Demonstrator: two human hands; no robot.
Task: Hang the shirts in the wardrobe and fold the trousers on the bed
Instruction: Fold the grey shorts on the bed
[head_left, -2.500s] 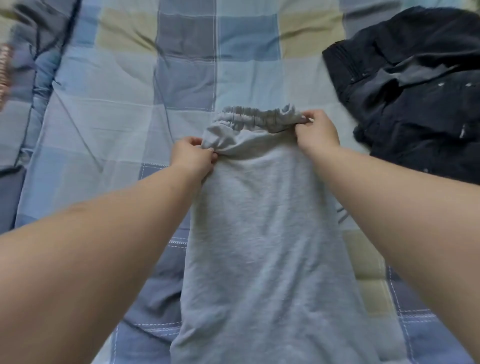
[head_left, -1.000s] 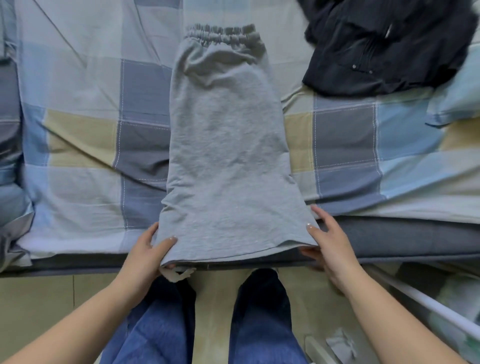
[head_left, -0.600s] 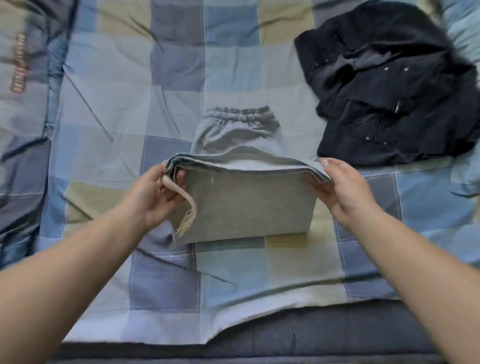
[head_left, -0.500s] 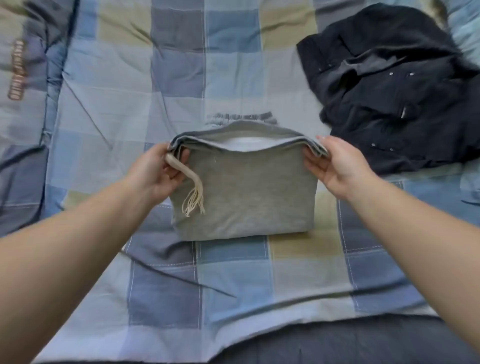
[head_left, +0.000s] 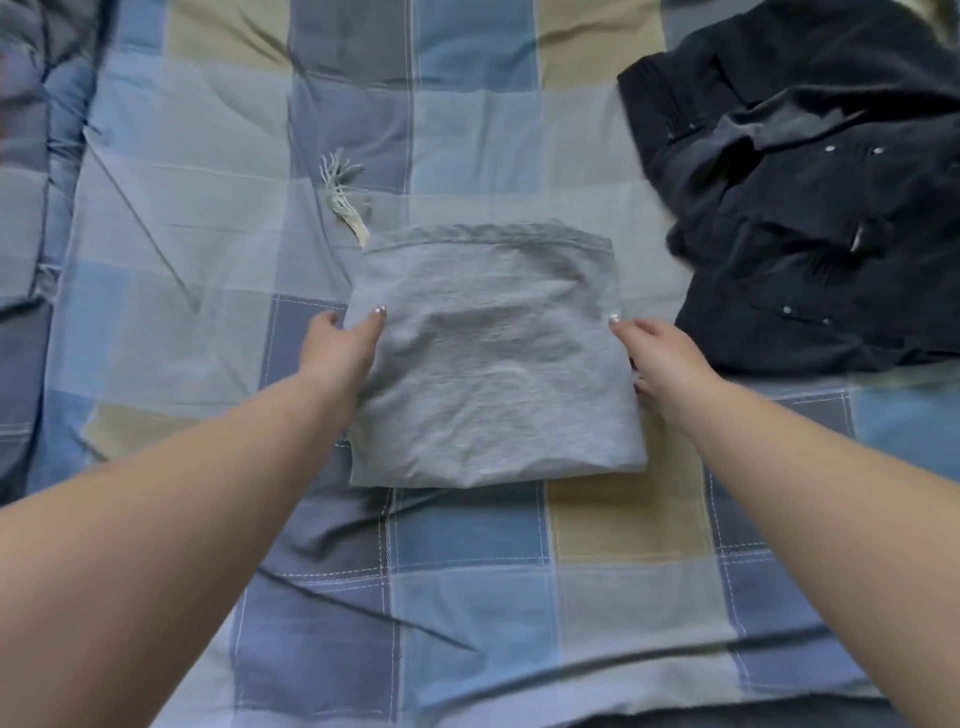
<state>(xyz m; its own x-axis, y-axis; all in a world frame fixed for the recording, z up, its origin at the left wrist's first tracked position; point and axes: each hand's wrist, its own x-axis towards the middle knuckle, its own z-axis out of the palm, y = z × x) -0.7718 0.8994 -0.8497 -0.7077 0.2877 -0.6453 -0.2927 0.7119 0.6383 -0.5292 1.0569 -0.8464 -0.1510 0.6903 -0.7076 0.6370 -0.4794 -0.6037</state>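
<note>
1. Lying flat at the centre of the frame, the grey trousers (head_left: 493, 358) are now a folded square on the bed (head_left: 467, 571); half a second ago their top layer was held up off the fold.
2. Its frayed drawstring (head_left: 343, 202), earlier dangling by the left hand, now trails onto the checked cover at upper left of the bundle.
3. The left hand (head_left: 340, 348) rests on the bundle's left edge, thumb on top, fingers loose.
4. The right hand (head_left: 660, 353) touches the right edge with relaxed fingers, gripping nothing.
5. A dark garment (head_left: 810, 208) lies crumpled at upper right, near the trousers but apart.
</note>
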